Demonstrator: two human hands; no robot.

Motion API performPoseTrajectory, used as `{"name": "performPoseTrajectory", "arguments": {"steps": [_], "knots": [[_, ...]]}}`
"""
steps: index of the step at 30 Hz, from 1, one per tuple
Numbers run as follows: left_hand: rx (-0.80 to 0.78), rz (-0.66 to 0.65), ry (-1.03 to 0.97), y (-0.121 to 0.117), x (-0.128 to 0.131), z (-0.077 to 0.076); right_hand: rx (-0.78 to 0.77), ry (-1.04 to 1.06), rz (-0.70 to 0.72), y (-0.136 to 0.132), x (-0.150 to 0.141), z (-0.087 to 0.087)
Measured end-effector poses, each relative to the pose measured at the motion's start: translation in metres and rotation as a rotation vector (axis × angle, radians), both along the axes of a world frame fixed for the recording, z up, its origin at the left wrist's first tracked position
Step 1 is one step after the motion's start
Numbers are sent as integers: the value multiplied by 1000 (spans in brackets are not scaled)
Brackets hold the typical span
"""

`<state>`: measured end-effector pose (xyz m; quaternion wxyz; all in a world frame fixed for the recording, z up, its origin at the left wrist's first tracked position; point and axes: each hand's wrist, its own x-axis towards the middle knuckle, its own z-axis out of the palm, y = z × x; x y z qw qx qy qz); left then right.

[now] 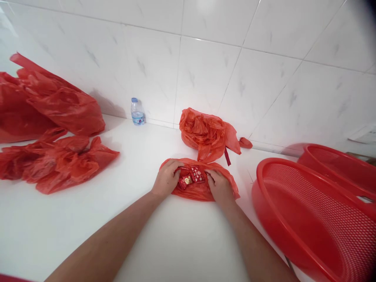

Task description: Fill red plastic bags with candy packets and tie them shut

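A small red plastic bag (196, 191) lies on the white counter (141, 219) in front of me. My left hand (166, 178) grips its left edge with curled fingers. My right hand (218, 185) grips its right edge the same way. Between my hands, in the bag's opening, sit two small red packets (192, 177) with gold print. Just behind it rests another crumpled red plastic bag (207, 134), tied or bunched, against the tiled wall.
A pile of red plastic bags (49, 125) fills the counter's left side. A small water bottle (137, 111) stands by the wall. A red perforated basin (317, 219) lies at the right, with a second red basin (337, 168) behind it.
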<state>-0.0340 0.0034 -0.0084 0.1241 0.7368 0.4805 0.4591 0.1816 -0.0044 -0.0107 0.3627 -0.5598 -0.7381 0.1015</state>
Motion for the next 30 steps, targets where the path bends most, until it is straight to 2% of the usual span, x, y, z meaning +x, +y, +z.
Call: {"name": "performPoseTrajectory", "arguments": {"steps": [5, 13, 23, 30], "knots": [[28, -7, -1, 2, 0, -3, 36, -68, 6, 0, -1, -3], [10, -13, -9, 0, 1, 0, -74, -254, -62, -2, -7, -2], [-9, -9, -4, 0, 0, 0, -138, -49, -87, -5, -5, 4], [-6, 3, 4, 0, 1, 0, -195, 28, -43, -3, -4, 3]]}}
